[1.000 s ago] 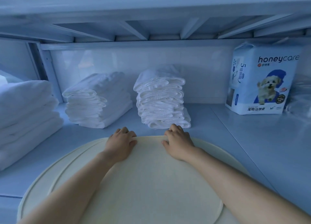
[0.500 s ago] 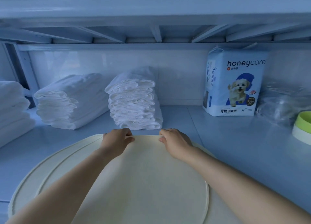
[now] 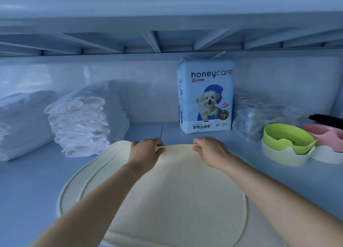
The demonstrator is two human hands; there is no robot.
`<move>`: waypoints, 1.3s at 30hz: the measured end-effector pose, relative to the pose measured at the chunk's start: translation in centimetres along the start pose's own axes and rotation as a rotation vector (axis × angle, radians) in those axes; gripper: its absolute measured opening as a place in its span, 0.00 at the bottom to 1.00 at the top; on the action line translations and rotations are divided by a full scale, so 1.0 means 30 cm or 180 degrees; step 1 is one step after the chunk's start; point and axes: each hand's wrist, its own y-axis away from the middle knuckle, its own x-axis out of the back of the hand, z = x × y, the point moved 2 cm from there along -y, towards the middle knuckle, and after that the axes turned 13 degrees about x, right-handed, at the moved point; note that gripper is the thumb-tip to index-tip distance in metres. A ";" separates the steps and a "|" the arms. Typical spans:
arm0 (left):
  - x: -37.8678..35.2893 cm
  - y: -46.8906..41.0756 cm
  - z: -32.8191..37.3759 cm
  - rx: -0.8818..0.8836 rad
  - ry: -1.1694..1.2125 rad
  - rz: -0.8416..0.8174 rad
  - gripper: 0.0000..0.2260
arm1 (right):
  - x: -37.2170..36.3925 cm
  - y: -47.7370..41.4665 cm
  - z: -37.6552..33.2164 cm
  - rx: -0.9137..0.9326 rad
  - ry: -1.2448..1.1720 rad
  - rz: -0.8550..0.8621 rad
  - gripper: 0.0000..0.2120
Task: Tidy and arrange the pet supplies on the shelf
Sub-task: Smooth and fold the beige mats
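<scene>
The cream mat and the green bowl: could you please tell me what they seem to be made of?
Cream mat: probably soft silicone or rubber, matte; its far edge bends up where the left hand and right hand pinch it. Green bowl: likely rigid plastic, smooth, glossy, though blurred.

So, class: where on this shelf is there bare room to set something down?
Bare: the strip between the white pad stack and the honeycare pack, behind the mat; also the front-left shelf beside the mat. Crowded: the right, with plastic wrapping, green bowl and pink bowl.
</scene>
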 end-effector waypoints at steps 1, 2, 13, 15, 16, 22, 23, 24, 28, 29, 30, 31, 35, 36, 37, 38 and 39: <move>-0.027 -0.005 0.045 -0.0039 0.0000 0.0038 0.08 | 0.009 0.005 0.051 -0.0024 0.0026 0.0001 0.08; -0.056 -0.007 0.084 -0.0060 -0.0043 0.0042 0.09 | 0.015 0.006 0.098 -0.0038 0.0051 0.0003 0.07; -0.252 0.007 0.175 0.0377 0.0072 -0.1217 0.23 | -0.046 -0.060 0.276 0.0387 0.0014 0.0149 0.13; -0.261 0.003 0.169 0.0363 -0.0157 -0.1296 0.22 | -0.073 -0.027 0.269 0.0460 -0.0106 0.0054 0.15; -0.264 0.001 0.169 0.0348 -0.0214 -0.1312 0.22 | -0.078 -0.007 0.266 0.0440 -0.0234 0.0021 0.16; -0.274 -0.005 0.164 0.0199 -0.0541 -0.1516 0.28 | -0.098 0.132 0.272 0.0017 -0.0209 -0.0945 0.26; -0.275 -0.005 0.165 0.0166 -0.0590 -0.1566 0.28 | -0.098 0.149 0.272 -0.0002 -0.0154 -0.1049 0.26; -0.276 -0.003 0.168 0.0137 -0.0613 -0.1601 0.28 | -0.096 0.161 0.270 -0.0009 -0.0135 -0.1087 0.25; -0.263 0.010 0.170 0.0105 -0.0620 -0.1707 0.29 | -0.087 0.171 0.248 -0.0056 -0.0123 -0.1070 0.25; -0.260 0.015 0.171 0.0103 -0.0628 -0.1729 0.29 | -0.086 0.173 0.245 -0.0080 -0.0119 -0.1075 0.25; -0.256 0.019 0.174 0.0096 -0.0628 -0.1738 0.28 | -0.085 0.177 0.243 -0.0108 -0.0116 -0.1090 0.25; -0.252 0.027 0.177 0.0080 -0.0608 -0.1731 0.28 | -0.085 0.181 0.242 -0.0139 -0.0109 -0.1109 0.25; -0.236 0.062 0.185 -0.0055 -0.0330 -0.1729 0.22 | -0.090 0.193 0.234 -0.0211 -0.0097 -0.1140 0.26; -0.232 0.070 0.186 -0.0069 -0.0296 -0.1755 0.21 | -0.092 0.195 0.233 -0.0226 -0.0107 -0.1146 0.26; -0.228 0.075 0.188 -0.0069 -0.0295 -0.1779 0.21 | -0.094 0.197 0.231 -0.0243 -0.0121 -0.1152 0.26; -0.225 0.078 0.192 -0.0064 -0.0317 -0.1799 0.22 | -0.095 0.198 0.230 -0.0260 -0.0137 -0.1158 0.26; -0.223 0.080 0.196 -0.0058 -0.0359 -0.1816 0.23 | -0.097 0.199 0.229 -0.0268 -0.0147 -0.1155 0.26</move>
